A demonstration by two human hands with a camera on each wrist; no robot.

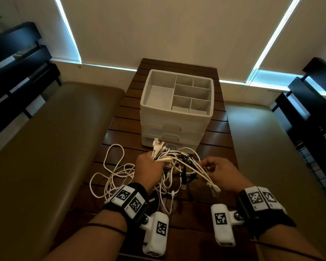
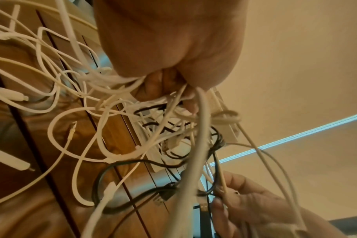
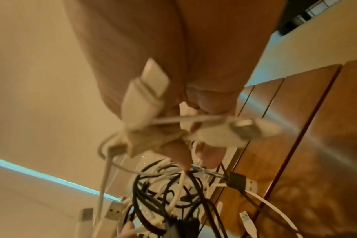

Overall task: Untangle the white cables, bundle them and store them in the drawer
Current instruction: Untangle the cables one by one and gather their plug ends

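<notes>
A tangle of white cables [image 1: 119, 172] lies on the wooden table [image 1: 128, 132], mixed with black cables [image 1: 184, 172]. My left hand [image 1: 149, 166] grips a bunch of white cable ends, their plugs [image 1: 157, 146] sticking up from the fist [image 2: 173, 48]. My right hand [image 1: 220, 172] pinches other white cables [image 3: 204, 128], whose plugs [image 1: 213, 188] hang toward me. Strands stretch between the two hands. A white drawer unit [image 1: 175, 117] stands just behind the tangle, its drawers closed and its open divided tray on top.
Padded benches [image 1: 45, 147] flank the narrow slatted table on both sides. Dark shelving [image 1: 17, 63] stands at the far left and far right. Loose cable loops spread over the table's left edge. A black USB plug [image 3: 240, 182] lies among the cables.
</notes>
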